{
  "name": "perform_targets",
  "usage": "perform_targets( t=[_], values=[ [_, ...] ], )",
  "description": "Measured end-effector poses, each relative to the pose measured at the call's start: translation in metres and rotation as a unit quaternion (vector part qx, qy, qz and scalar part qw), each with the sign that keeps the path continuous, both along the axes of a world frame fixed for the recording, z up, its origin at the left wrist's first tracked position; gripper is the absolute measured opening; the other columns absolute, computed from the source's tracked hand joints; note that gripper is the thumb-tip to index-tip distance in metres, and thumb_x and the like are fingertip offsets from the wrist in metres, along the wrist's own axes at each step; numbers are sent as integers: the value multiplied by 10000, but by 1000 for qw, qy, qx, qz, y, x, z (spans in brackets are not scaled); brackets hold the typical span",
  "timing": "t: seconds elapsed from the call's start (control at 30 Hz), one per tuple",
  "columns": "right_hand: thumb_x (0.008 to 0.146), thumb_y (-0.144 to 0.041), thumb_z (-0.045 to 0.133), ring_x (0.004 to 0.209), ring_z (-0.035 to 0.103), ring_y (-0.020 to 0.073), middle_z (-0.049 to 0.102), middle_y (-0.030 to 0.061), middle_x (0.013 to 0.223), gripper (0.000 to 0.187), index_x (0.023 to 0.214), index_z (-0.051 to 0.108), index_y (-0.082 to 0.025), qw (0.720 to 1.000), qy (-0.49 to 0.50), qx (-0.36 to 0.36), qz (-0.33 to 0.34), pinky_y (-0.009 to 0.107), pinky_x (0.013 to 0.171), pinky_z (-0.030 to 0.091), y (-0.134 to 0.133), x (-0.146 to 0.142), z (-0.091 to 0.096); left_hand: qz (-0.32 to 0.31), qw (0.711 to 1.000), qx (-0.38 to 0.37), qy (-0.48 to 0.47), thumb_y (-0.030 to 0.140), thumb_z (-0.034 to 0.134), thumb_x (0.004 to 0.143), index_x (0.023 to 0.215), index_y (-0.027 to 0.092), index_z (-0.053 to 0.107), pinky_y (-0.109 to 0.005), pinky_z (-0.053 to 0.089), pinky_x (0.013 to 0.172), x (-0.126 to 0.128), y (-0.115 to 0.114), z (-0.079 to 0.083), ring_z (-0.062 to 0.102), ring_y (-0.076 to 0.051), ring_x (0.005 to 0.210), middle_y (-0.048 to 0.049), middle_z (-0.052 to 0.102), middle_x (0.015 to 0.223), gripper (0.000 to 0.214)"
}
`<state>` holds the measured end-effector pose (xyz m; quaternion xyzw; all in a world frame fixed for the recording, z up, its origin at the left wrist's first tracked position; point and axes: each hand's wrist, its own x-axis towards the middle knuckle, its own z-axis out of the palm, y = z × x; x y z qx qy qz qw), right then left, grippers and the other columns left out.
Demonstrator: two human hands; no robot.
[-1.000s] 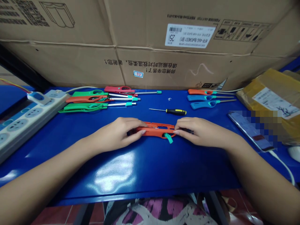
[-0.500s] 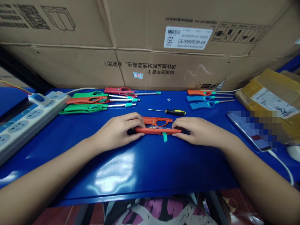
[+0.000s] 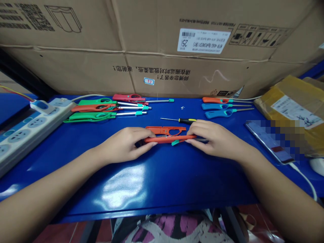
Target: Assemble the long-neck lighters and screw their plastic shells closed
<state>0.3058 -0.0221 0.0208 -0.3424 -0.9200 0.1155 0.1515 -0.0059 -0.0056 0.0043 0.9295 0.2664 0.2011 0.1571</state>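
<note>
An orange long-nosed lighter [image 3: 168, 138] lies across the middle of the blue table [image 3: 157, 179], its casing split into two halves. My left hand [image 3: 126, 143] pinches its left end, and my right hand [image 3: 215, 136] grips its right end where the metal tube sticks out. The upper orange half-shell [image 3: 165, 130] stands just behind the lower half. A small teal trigger piece [image 3: 175, 142] hangs from the lower half. A black-and-yellow screwdriver [image 3: 181, 120] lies just beyond my right hand.
Green, orange and red lighters [image 3: 101, 108] lie in a group at the back left; three more lighters [image 3: 222, 106] at the back right. A white power strip [image 3: 27, 126] runs along the left. A phone [image 3: 268, 140] and a yellow parcel [image 3: 293, 108] sit at the right. Large cardboard boxes [image 3: 162, 47] close off the back.
The lighter's two orange halves have come apart, the upper shell now standing behind the lower one. My hands and the lighter have shifted slightly away from me, and the teal trigger has tilted.
</note>
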Motion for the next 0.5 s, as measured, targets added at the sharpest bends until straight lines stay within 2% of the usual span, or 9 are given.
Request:
perform_targets(
  t=[0.2, 0.37, 0.5],
  values=[
    [996, -321, 537, 865, 609, 213, 664, 78, 909, 181, 975, 650, -182, 998, 35, 37, -34, 348, 786, 469, -3, 0, 1, 29, 998, -6, -55, 291, 585, 984, 1130, 174, 679, -203, 514, 634, 1, -2, 6, 680, -119, 709, -25, 752, 916, 210],
    [974, -266, 544, 789, 584, 189, 644, 56, 836, 131, 896, 618, -192, 998, 41, 45, 7, 338, 760, 466, -4, 0, 1, -21, 997, 38, -56, 251, 613, 956, 1053, 156, 704, -234, 529, 664, -2, -3, 7, 678, -137, 704, -43, 738, 840, 164],
    [936, -230, 581, 797, 581, 197, 654, 53, 858, 29, 913, 596, -220, 993, 86, 84, 4, 339, 735, 469, -6, 2, 1, -35, 992, 93, -82, 199, 623, 937, 1085, 176, 684, -253, 539, 677, -3, -6, 7, 681, -147, 715, -46, 731, 835, 162]
  ],
)
